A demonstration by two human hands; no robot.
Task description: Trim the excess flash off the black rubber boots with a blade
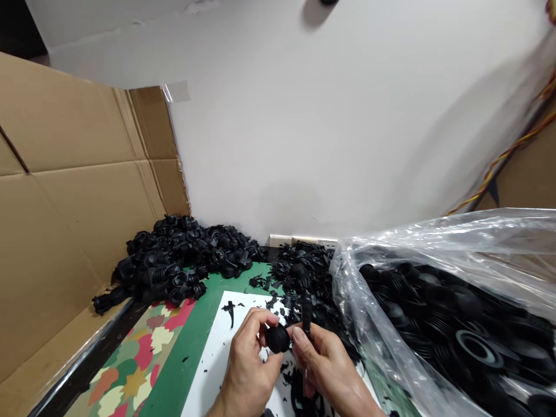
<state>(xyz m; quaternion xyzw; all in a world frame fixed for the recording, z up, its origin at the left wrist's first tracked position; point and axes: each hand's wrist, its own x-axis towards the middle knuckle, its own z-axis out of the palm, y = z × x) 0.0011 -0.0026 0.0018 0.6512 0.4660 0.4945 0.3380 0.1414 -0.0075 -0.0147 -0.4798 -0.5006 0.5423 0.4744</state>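
My left hand (248, 359) is closed around a small round black rubber part (277, 339), its domed end facing up between thumb and fingers. Close beside it, my right hand (328, 364) grips a slim dark tool (306, 313), which stands nearly upright and sticks out above and below the fingers; its exact kind is unclear. The right thumb and fingertip are pinched near the edge of the rubber part. Beneath both hands lies a white sheet (208, 370) strewn with black scraps, and more dark pieces lie under the right hand.
Ribbed black rubber parts (174, 260) are heaped at the back left beside a cardboard wall (78, 220). Black trimmings (304, 266) pile up against the wall and power strip (282, 240). On the right, a clear plastic bag (360, 301) holds many larger black parts (452, 313).
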